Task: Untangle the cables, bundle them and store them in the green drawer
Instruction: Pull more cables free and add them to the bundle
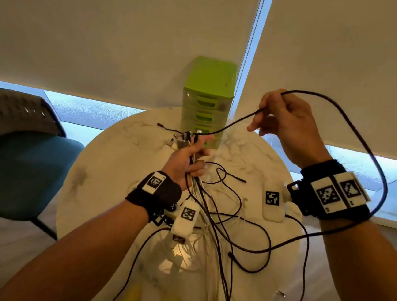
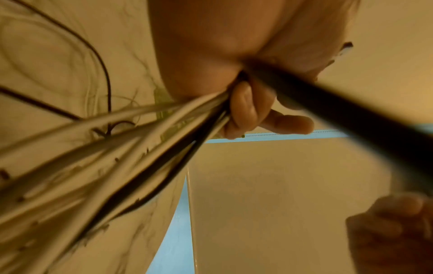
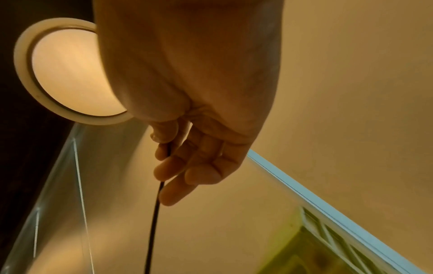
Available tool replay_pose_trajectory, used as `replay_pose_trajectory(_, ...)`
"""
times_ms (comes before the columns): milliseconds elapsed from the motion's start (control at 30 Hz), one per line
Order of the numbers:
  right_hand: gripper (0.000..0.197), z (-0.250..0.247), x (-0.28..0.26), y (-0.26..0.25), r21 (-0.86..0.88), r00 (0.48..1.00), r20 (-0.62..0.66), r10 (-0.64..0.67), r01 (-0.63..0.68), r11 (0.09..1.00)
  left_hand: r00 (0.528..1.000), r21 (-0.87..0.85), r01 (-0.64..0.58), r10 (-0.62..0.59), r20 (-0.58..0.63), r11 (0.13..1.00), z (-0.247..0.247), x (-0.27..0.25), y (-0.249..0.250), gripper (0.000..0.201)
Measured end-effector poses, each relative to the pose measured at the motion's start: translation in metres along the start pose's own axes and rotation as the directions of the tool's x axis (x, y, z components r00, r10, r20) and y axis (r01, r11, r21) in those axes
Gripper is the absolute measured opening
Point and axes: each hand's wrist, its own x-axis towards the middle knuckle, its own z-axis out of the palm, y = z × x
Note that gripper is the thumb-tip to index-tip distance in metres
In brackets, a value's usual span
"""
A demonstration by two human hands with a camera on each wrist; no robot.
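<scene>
A round white marble-patterned table [image 1: 122, 167] is seen before two lowered cream roller blinds [image 1: 107, 30], with a bead chain [image 1: 252, 33] hanging in the gap between them and a teal chair [image 1: 19, 168] at the left. At the table's far edge a green drawer unit [image 1: 206, 97] is stood, its drawers closed. A bunch of white and black cables [image 1: 210, 215] is gripped in the left hand [image 1: 186, 163], plug ends fanned above the fist, loose lengths trailed over the tabletop. One black cable [image 1: 364, 148] is pinched between thumb and forefinger of the raised right hand [image 1: 286, 120] and is looped wide round that wrist. Only in the right wrist view is a round ceiling lamp [image 3: 70, 74] shown; only in the left wrist view are the curled fingers [image 2: 243, 109] seen clamped round the strands.
</scene>
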Motion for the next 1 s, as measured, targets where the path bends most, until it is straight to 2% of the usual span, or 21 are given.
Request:
replay_pose_trajectory(133,0.029,-0.006,-0.029,0.036,-0.154,0.981,0.133,0.138,-0.117,0.981,0.999,-0.155,-0.024,0.020,-0.025,0.988,0.002,0.001,-0.004,0.022)
replay_pose_trajectory(200,0.028,-0.008,-0.040,0.055,-0.283,0.971,0.141,0.193,-0.147,0.948,1.000,-0.210,-0.024,0.024,0.001,0.977,-0.001,0.002,-0.004,0.021)
replay_pose_trajectory(300,0.028,-0.012,-0.054,0.081,-0.349,0.962,0.109,0.252,-0.200,0.915,1.000,-0.214,0.022,-0.018,0.020,0.976,-0.002,0.003,-0.002,0.023)
replay_pose_trajectory(367,0.026,-0.012,-0.062,0.093,-0.359,0.945,0.141,0.294,-0.228,0.905,0.999,-0.183,0.043,-0.044,0.000,0.982,0.000,0.003,0.001,0.026)
replay_pose_trajectory(467,0.011,-0.016,-0.074,0.108,-0.399,0.909,0.259,0.327,-0.208,0.893,0.997,-0.081,0.020,-0.026,-0.069,0.996,0.004,0.003,0.004,0.023)
replay_pose_trajectory(533,0.023,-0.036,-0.071,0.122,-0.542,0.892,0.283,0.353,-0.155,0.826,0.995,-0.005,-0.015,0.015,-0.095,1.000,0.003,0.003,0.004,0.022)
replay_pose_trajectory(600,0.030,-0.069,-0.061,0.134,-0.677,0.895,0.193,0.403,-0.176,0.715,0.995,0.025,-0.037,0.039,-0.093,0.999,0.000,0.002,0.004,0.023)
replay_pose_trajectory(667,0.025,-0.102,-0.050,0.139,-0.755,0.908,0.104,0.406,-0.193,0.626,0.995,0.049,-0.040,0.045,-0.091,0.998,-0.002,0.000,0.005,0.023)
replay_pose_trajectory(767,0.022,-0.127,-0.036,0.128,-0.734,0.923,0.048,0.382,-0.226,0.640,0.983,0.233,-0.048,0.087,-0.162,0.971,-0.006,0.001,0.008,0.021)
replay_pose_trajectory(867,0.017,-0.127,-0.027,0.110,-0.752,0.942,0.045,0.332,-0.187,0.632,0.958,0.503,-0.004,0.148,-0.245,0.864,-0.012,0.004,0.006,0.017)
replay_pose_trajectory(1000,0.019,-0.100,-0.024,0.093,-0.709,0.967,0.083,0.241,-0.112,0.696,0.969,0.604,0.012,0.141,-0.204,0.797,-0.001,0.004,-0.001,0.016)
